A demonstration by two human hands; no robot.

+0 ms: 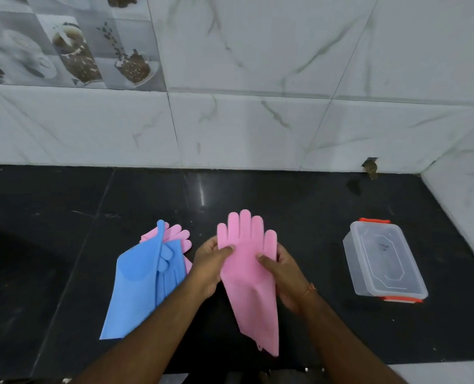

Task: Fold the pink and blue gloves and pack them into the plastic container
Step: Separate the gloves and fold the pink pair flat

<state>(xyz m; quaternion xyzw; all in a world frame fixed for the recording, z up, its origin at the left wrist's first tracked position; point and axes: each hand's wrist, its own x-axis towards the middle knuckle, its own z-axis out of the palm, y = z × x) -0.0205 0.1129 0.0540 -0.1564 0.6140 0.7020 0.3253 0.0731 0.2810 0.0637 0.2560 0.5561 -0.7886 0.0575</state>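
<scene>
Between the two hands, a flat pink rubber glove [246, 273] is being held up above the black stone tabletop [299, 217], its fingers pointing away from the person and its wide cuff hanging down toward them. The left hand [210, 266] is gripping the glove's left edge, thumb pressing across the palm side and fingers curling behind. The right hand [284, 275] is gripping the opposite edge in the same manner, thumb lying on the front and fingers wrapping behind; a thin orange thread [310, 290] is circling its wrist.

Just beyond the left hand, on its outer side, a blue rubber glove [139, 284] is lying on the tabletop with its fingers doubled back over itself. It is resting on top of a second pink rubber glove [174, 234], whose fingertips are peeking out at the far end.

Well apart from the right hand, on its outer side, a clear rectangular plastic container [382, 259] with orange clips is sitting closed on the tabletop. Farther off, a white marble-tiled wall [258, 120] is rising behind the tabletop.
</scene>
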